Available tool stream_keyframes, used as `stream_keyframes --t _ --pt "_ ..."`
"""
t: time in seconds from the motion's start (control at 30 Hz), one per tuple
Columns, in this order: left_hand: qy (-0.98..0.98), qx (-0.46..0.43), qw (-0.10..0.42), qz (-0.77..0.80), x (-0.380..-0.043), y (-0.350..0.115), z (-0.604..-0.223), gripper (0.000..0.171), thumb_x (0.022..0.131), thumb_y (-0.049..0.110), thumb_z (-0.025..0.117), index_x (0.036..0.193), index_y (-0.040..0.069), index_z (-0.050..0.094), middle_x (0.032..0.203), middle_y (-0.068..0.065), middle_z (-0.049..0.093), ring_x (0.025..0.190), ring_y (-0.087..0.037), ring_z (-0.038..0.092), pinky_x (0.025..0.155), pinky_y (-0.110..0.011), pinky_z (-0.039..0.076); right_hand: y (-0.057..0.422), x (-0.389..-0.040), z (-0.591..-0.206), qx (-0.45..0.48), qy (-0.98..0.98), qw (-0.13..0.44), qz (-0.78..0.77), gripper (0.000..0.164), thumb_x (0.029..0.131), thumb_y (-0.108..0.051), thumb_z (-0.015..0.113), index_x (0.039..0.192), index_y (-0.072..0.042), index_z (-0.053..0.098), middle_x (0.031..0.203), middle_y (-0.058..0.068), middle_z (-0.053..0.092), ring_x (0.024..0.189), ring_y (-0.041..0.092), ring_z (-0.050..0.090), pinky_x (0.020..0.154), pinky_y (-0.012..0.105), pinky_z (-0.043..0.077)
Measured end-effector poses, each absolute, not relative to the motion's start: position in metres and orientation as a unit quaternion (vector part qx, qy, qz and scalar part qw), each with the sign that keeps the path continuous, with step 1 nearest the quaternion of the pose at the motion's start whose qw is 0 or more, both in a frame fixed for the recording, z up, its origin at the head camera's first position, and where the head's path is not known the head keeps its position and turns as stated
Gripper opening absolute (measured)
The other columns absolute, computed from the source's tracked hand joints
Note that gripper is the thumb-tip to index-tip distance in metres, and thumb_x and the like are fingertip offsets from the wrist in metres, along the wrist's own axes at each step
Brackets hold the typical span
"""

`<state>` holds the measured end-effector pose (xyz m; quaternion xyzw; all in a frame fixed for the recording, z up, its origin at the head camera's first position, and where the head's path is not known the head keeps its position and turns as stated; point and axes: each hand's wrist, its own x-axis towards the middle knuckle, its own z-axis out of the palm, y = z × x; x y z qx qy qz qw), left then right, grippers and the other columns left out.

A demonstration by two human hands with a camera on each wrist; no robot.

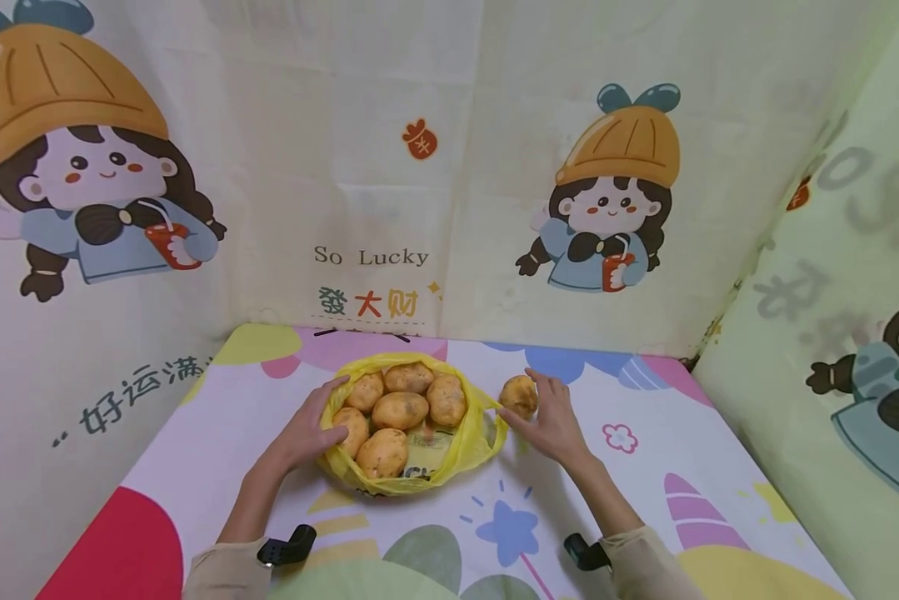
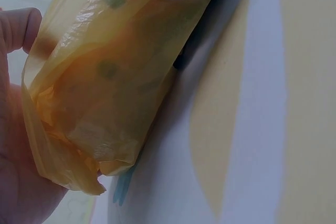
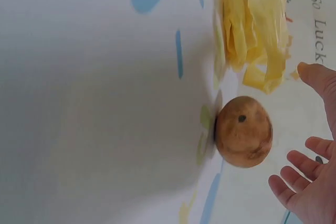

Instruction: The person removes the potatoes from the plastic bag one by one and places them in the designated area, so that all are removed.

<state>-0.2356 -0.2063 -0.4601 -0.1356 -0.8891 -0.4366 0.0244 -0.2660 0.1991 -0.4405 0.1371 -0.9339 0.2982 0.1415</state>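
A yellow plastic bag [image 1: 449, 475] sits with its mouth wide, several potatoes [image 1: 400, 411] inside. My left hand [image 1: 308, 429] holds the bag's left rim, thumb over the edge. In the left wrist view the left hand [image 2: 26, 156] lies against the thin yellow plastic [image 2: 105, 103]. One loose potato [image 1: 519, 396] rests on the table just right of the bag. My right hand [image 1: 554, 419] is beside it, thumb toward the bag's right handle. In the right wrist view the right hand's spread fingers [image 3: 299, 179] stand apart from the loose potato [image 3: 244, 132].
A table with a printed cloth [image 1: 606, 500] bears everything. Cloth walls [image 1: 479, 208] with cartoon prints stand behind and at both sides. A dark band with a device [image 1: 287, 547] is on the left wrist, another [image 1: 586, 552] on the right.
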Motion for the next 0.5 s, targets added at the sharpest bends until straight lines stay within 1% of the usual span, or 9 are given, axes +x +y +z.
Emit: stream_keyframes --t 0.1,0.27,0.5 --pt "-0.89 -0.134 0.025 -0.436 -0.235 -0.206 -0.459 0.084 0.081 0.018 0.061 0.158 0.007 0.03 0.157 -0.029 0.032 0.143 -0.048 0.032 0.112 -0.071 0.027 0.195 -0.263 -0.437 0.148 -0.931 0.142 0.301 0.085 0.084 -0.038 0.081 0.15 -0.001 0.043 0.143 0.025 0.047 0.134 0.042 0.041 0.104 0.062 0.042" --pt "-0.892 -0.13 0.023 -0.433 -0.235 -0.207 -0.459 0.084 0.081 0.018 0.061 0.158 0.008 0.03 0.156 -0.029 0.032 0.142 -0.047 0.033 0.112 -0.071 0.027 0.187 -0.259 -0.431 0.154 -0.925 0.123 0.325 0.084 0.083 -0.038 0.082 0.151 -0.006 0.043 0.143 0.023 0.048 0.135 0.041 0.041 0.108 0.062 0.039" --pt "-0.89 -0.137 0.028 -0.433 -0.235 -0.207 -0.459 0.083 0.082 0.018 0.06 0.158 0.006 0.03 0.158 -0.03 0.031 0.144 -0.049 0.03 0.112 -0.072 0.025 0.174 -0.256 -0.431 0.186 -0.91 0.123 0.349 0.081 0.084 -0.035 0.081 0.15 -0.005 0.045 0.141 0.022 0.052 0.132 0.041 0.044 0.107 0.062 0.039"
